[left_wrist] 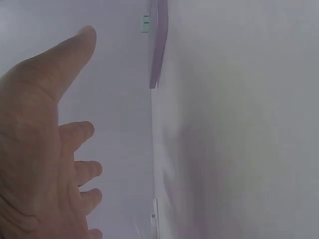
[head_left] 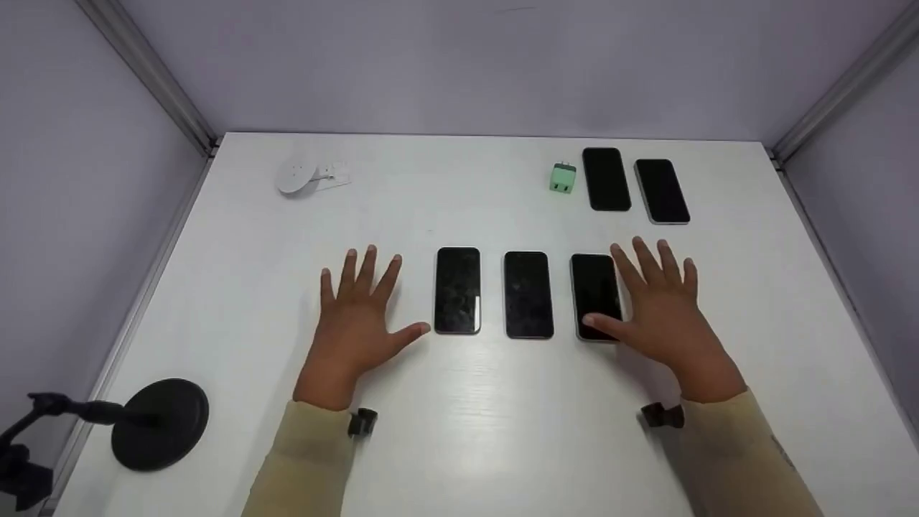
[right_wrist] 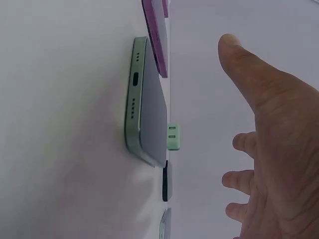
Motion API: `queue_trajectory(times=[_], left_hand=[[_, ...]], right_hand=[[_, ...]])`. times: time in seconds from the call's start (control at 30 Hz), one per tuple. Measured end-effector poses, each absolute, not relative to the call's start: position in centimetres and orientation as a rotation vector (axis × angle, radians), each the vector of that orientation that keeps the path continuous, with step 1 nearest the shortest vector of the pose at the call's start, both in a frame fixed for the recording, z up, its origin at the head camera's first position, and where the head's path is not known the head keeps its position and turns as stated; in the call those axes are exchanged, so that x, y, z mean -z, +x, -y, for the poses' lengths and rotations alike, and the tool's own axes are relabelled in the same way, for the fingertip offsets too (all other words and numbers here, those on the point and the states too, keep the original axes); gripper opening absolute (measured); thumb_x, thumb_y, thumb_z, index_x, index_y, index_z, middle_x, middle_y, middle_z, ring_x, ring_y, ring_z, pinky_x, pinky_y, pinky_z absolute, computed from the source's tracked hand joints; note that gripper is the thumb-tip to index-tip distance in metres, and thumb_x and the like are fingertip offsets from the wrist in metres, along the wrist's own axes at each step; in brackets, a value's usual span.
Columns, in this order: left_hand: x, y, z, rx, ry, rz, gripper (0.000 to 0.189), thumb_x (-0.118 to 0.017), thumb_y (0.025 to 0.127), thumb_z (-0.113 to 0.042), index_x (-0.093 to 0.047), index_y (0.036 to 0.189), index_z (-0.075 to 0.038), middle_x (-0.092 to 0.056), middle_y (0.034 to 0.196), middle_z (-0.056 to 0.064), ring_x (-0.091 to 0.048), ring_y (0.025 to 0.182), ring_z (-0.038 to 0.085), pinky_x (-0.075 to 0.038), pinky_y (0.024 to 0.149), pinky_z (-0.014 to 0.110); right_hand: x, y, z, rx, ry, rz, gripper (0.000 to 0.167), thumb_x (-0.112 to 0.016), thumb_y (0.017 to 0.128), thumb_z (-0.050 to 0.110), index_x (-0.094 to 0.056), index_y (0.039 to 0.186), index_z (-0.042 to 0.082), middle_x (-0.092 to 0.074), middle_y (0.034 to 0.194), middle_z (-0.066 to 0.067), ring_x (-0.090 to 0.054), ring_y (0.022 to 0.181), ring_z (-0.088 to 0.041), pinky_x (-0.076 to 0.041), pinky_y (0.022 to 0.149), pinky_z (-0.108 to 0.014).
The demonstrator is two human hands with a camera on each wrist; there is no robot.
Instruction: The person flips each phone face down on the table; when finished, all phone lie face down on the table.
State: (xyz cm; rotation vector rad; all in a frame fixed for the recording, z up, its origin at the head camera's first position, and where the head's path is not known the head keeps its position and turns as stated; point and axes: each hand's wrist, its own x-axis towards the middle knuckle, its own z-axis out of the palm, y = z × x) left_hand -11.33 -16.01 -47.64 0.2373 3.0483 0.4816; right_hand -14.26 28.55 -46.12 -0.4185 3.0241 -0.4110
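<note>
Three dark-screened smartphones lie side by side across the middle of the white table: a left phone [head_left: 457, 291], a middle phone [head_left: 528, 294] and a right phone [head_left: 594, 291]. My left hand [head_left: 353, 327], fingers spread, hovers left of the row, its thumb pointing at the left phone. Spread in the same way, my right hand [head_left: 664, 316] is held over the right side, its thumb overlapping the right phone in the head view. From the right wrist, that phone [right_wrist: 133, 99] shows its port edge, with air between it and the hand. Both hands hold nothing.
At the back right stand a green plug adapter [head_left: 563, 178] and two more phones, one [head_left: 607, 179] beside the other [head_left: 662, 191]. A white disc with a short cable [head_left: 296, 177] is at the back left. A black round-based stand [head_left: 160, 425] occupies the front left.
</note>
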Motion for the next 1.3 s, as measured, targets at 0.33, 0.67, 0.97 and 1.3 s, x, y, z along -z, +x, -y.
queue_trajectory(times=[0.33, 0.67, 0.97, 1.3], left_hand=[[48.3, -10.8, 14.7, -0.609, 0.275, -2.995, 0.115, -0.076, 0.087, -0.077, -0.016, 0.177, -0.036, -0.006, 0.185, 0.012, 0.001, 0.172, 0.04, -0.004, 0.133, 0.072], [48.3, -11.1, 12.8, -0.635, 0.325, -3.059, 0.109, -0.077, 0.09, -0.072, -0.023, 0.176, -0.032, -0.017, 0.184, 0.014, -0.012, 0.171, 0.04, -0.022, 0.132, 0.068], [48.5, -11.3, 11.8, -0.642, 0.37, -3.135, 0.099, -0.081, 0.089, -0.069, -0.042, 0.168, -0.022, -0.034, 0.175, 0.016, -0.031, 0.164, 0.042, -0.037, 0.124, 0.066], [49.1, -11.8, 11.0, -0.564, 0.41, -3.155, 0.09, -0.082, 0.087, -0.069, -0.053, 0.155, -0.018, -0.04, 0.17, 0.015, -0.033, 0.161, 0.039, -0.033, 0.126, 0.065]], right_hand=[[46.3, -17.3, -23.1, 0.546, -0.583, -2.898, 0.116, -0.081, 0.089, 0.069, -0.019, 0.177, 0.026, -0.009, 0.185, -0.014, 0.002, 0.17, -0.046, 0.003, 0.131, -0.075], [46.7, -18.8, -21.1, 0.571, -0.638, -2.865, 0.113, -0.084, 0.09, 0.062, -0.02, 0.177, 0.028, -0.013, 0.184, -0.013, -0.003, 0.17, -0.044, -0.005, 0.133, -0.072], [47.1, -19.4, -19.4, 0.616, -0.71, -2.873, 0.107, -0.085, 0.092, 0.053, -0.023, 0.176, 0.028, -0.023, 0.18, -0.013, -0.013, 0.168, -0.043, -0.025, 0.13, -0.071], [47.4, -21.6, -17.2, 0.634, -0.775, -2.866, 0.093, -0.089, 0.09, 0.047, -0.044, 0.164, 0.015, -0.033, 0.174, -0.015, -0.024, 0.164, -0.041, -0.024, 0.132, -0.065]])
